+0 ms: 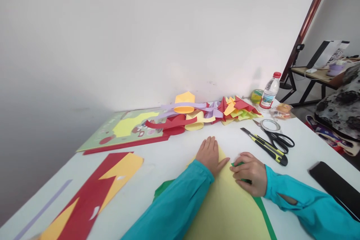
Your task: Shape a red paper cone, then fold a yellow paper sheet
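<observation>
A large pale yellow sheet of paper (229, 210) lies in front of me, with its far end tapering to a point. Green paper (264, 215) shows from beneath it along both sides. My left hand (207, 156) rests flat near the tip, fingers stretched forward and thumb spread on the yellow sheet. At the sheet's right edge, my right hand (251, 173) has its fingers curled toward the thumb, with a bit of green paper between them. My left sleeve covers part of the sheets, and their near ends run out of view.
A utility knife (266, 146), black-handled scissors (277, 138) and a tape roll (270, 125) lie to the right. Beyond them stands a water bottle (270, 92). Folded paper shapes (194, 114) line the wall. Red and orange paper scraps (92, 195) lie left; a black object (337, 185) lies right.
</observation>
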Demonstrator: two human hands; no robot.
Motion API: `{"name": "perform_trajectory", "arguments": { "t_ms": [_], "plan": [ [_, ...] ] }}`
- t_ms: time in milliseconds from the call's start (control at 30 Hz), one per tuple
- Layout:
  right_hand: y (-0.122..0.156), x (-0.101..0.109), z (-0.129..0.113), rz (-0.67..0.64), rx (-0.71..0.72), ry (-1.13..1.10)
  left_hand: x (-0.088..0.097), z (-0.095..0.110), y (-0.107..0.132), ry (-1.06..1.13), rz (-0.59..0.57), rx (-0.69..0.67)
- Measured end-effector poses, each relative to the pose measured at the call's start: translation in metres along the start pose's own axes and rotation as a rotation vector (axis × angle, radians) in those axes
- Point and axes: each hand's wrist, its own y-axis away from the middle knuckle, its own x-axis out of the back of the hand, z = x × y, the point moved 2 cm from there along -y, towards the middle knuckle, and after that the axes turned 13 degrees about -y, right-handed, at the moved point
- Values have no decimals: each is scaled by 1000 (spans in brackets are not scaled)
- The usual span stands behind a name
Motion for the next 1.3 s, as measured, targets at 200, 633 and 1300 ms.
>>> {"name": "perform_trajectory", "arguments": {
  "t_ms": [200,633,1300],
  "plan": [
    [0,0,1,5,-1,-18,9,-3,-1,13,29,7],
    [0,0,2,10,15,-48,10,-6,-1,-31,63,-39],
    [0,0,0,46,-1,-82,-4,-30,-10,-7,26,81]
  ]
}}
